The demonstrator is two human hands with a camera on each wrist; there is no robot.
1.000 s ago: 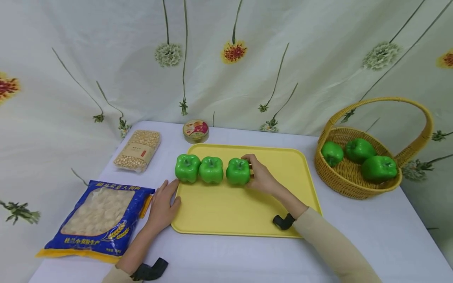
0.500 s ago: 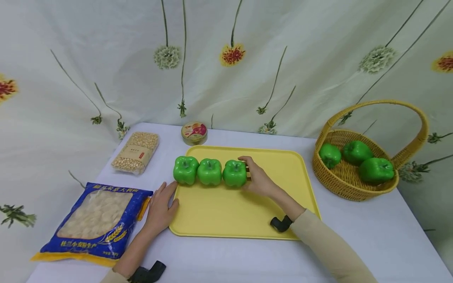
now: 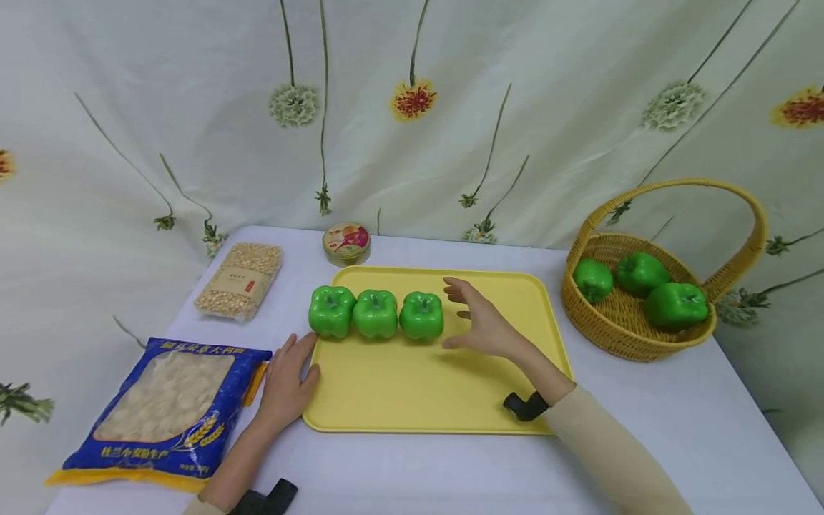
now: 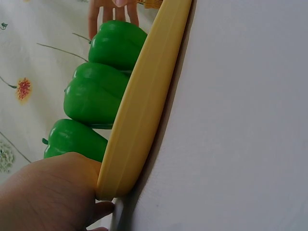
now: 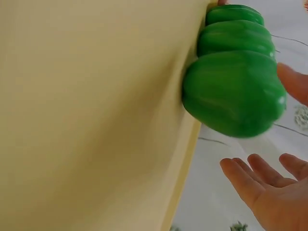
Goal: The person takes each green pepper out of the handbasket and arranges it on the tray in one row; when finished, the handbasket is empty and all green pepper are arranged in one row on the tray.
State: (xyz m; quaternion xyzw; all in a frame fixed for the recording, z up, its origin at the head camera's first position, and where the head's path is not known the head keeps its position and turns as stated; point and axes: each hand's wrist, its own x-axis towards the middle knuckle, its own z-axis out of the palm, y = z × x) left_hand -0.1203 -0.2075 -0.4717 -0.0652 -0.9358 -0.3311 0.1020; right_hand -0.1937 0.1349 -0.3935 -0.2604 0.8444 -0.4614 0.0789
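Three green bell peppers stand in a row along the left half of a yellow tray: a left one, a middle one and a right one. My right hand is over the tray, just right of the right pepper, thumb and fingers spread apart with nothing between them. The right wrist view shows a gap between its fingers and that pepper. My left hand rests against the tray's left edge, fingers extended, close to the left pepper; the left wrist view partly hides its fingers.
A wicker basket with a tall handle holds three more green peppers at the right. On the left lie a blue bag of pasta and a packet of pale grains. A round tin stands behind the tray.
The right pepper has moved left, close to the middle one. My right hand has since let go of it, spread its fingers and drawn back to the right. The left hand stays at the tray edge.
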